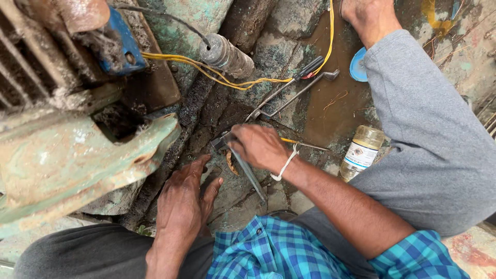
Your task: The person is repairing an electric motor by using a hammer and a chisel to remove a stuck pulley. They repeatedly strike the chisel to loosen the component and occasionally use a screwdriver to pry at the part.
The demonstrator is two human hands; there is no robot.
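Observation:
My right hand (258, 147) is closed around a grey metal hand tool (247, 170), likely pliers, whose handles stick out toward me and whose head sits by my thumb. A white band circles that wrist. My left hand (183, 199) rests flat, fingers spread, on the dirty concrete floor (289, 36) just left of the tool. A small brownish piece lies between the hands, partly hidden.
A rusty green motor housing (77, 155) fills the left. A grey cylinder (226, 56) with yellow wires (248, 82), open pliers (289, 95), a screwdriver (305, 144), a plastic bottle (361, 152) and a blue lid (357, 66) lie around. My grey-trousered leg (429, 134) crosses the right.

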